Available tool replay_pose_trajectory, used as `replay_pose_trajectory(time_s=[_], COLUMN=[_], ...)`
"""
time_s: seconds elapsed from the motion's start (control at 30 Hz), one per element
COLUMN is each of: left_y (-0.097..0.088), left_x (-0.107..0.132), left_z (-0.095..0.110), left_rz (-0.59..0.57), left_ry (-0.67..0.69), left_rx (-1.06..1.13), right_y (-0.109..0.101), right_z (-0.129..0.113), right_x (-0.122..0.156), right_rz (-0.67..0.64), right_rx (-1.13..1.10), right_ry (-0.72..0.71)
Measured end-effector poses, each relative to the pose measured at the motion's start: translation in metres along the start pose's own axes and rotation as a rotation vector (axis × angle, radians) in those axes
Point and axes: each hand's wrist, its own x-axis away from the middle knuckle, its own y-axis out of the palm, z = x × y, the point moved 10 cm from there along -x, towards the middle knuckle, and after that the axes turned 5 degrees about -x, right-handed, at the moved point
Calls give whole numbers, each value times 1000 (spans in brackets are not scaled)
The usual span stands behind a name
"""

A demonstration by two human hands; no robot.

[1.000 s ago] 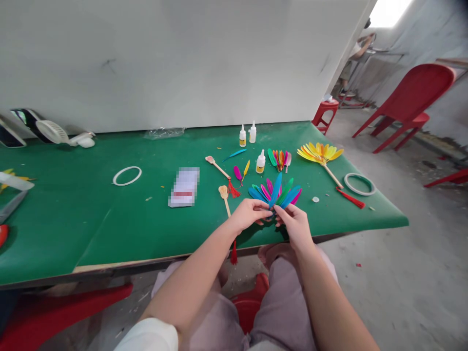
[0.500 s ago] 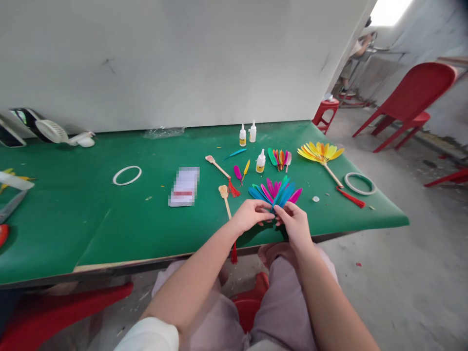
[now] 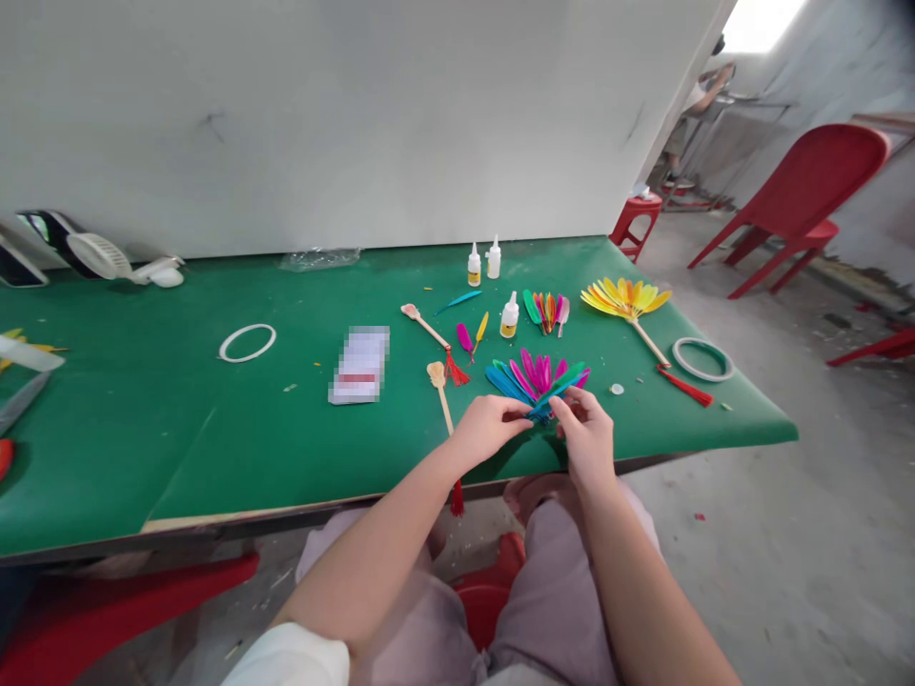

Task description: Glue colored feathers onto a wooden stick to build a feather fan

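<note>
Just above the table's front edge, my left hand (image 3: 492, 425) pinches the quill ends of blue feathers (image 3: 550, 398). My right hand (image 3: 587, 431) is closed on the same blue feathers from the right, thumb and forefinger together. Behind my fingers spreads a fan of magenta feathers (image 3: 536, 368), with blue and green ones at its sides; whether these touch my hands is hard to tell. Left of my left hand lies a wooden fan handle (image 3: 438, 386) whose red tassel (image 3: 457, 497) hangs over the table edge. My fingertips partly cover the quills.
Glue bottles (image 3: 509, 316) stand on the green table (image 3: 272, 457). Another handle (image 3: 423, 324), loose feathers (image 3: 466, 337) and a feather bundle (image 3: 549, 312) lie beyond my hands. A yellow feather fan (image 3: 629, 297) and a tape roll (image 3: 703, 359) are at right, a pixelated card (image 3: 361, 364) at left.
The blue feathers between my hands have tipped from near upright to slanting right, uncovering more magenta ones. My right hand has shifted slightly right.
</note>
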Motion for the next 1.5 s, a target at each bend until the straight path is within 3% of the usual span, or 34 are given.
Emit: replay_pose_trajectory(time_s=[0.27,0.47,0.63,0.77,0.87,1.13,1.3,1.5], left_y=[-5,-4,-13,-9,-2,-4,-1,11], left_x=[2,3,1,-1,-2,2,4,3], left_z=[11,14,3,-31,-40,-35,-36,-36], left_rz=[78,95,155,135,95,67,31,6], left_ry=[67,91,14,-240,-324,-359,-396,-397], left_rx=[-336,-408,-255,237,449,580,650,657], right_y=[9,4,-10,-13,-12,2,-9,-9], right_z=[1,2,4,4,3,1,-7,-7], right_x=[2,1,0,-3,-5,-8,-10,-9], right_rz=[-41,-14,90,73,43,-75,-1,12], right_rx=[-149,-193,-283,-472,-490,-376,-180,-170], right_ry=[90,83,98,134,159,142,-1,6])
